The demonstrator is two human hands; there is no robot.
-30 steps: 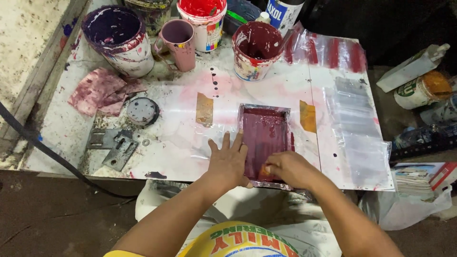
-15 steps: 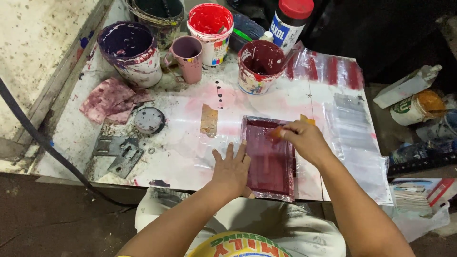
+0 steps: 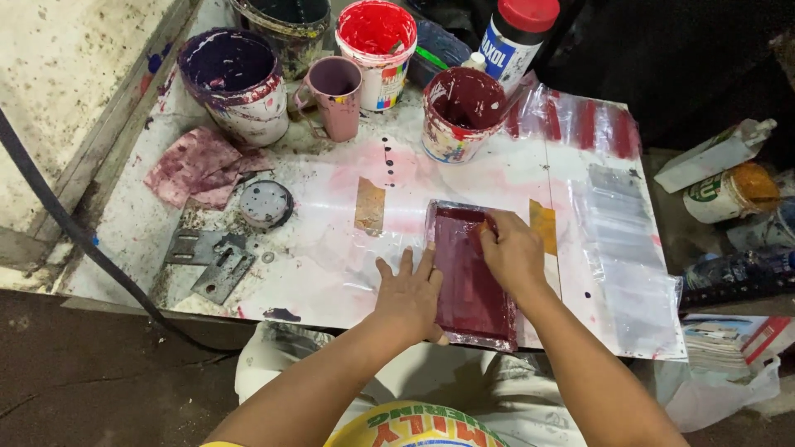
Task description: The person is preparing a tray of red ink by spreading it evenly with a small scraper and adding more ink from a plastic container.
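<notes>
A small rectangular frame coated in dark red paint (image 3: 466, 285) lies on the white paint-stained tabletop (image 3: 331, 207). My left hand (image 3: 408, 291) lies flat with spread fingers on the frame's left edge. At the frame's far right part, my right hand (image 3: 511, 252) has its fingers curled and pressed down; whatever it grips is hidden under the fingers. A bucket with dark red paint (image 3: 460, 112) stands just beyond the frame.
Behind stand a purple paint bucket (image 3: 236, 83), a pink mug (image 3: 334, 93), a red paint bucket (image 3: 377, 45) and a red-capped bottle (image 3: 515, 35). A stained rag (image 3: 199, 165), a round lid (image 3: 265, 203) and metal brackets (image 3: 214, 261) lie left. Clear plastic sheet (image 3: 617, 240) covers the right side.
My right hand moved from the frame's near edge up to its far end. The left hand stayed on the frame's left edge.
</notes>
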